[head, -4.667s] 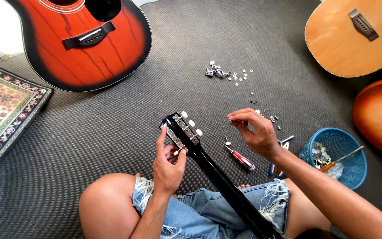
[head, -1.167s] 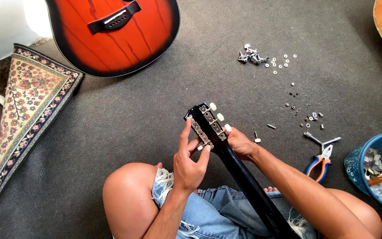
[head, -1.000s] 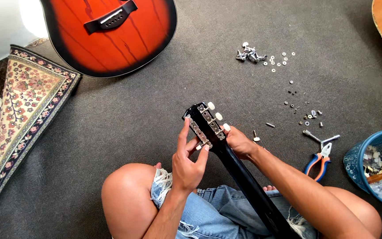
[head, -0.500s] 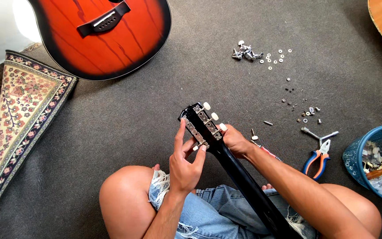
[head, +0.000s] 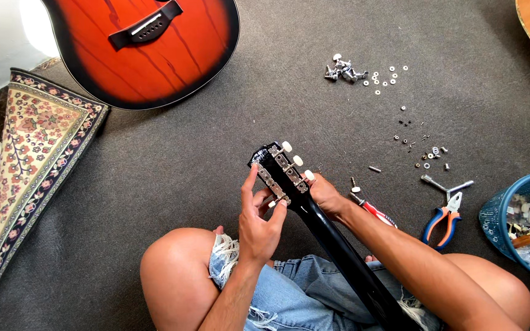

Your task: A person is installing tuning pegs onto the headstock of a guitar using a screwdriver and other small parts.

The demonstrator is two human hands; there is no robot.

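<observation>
We judge the step to be fitting tuners on the black headstock (head: 279,170), at frame centre over the lap. Left hand (head: 257,214) grasps its left tuner strip; right hand (head: 326,196) grips the neck at its 4 o'clock. Next calls for fastening screws. Blue basket (head: 510,214), 3 o'clock, holds small scraps.

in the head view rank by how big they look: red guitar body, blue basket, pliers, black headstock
1. red guitar body
2. blue basket, partly cut off
3. black headstock and pliers: look alike, and the headstock is nearer the camera, so unranked
</observation>
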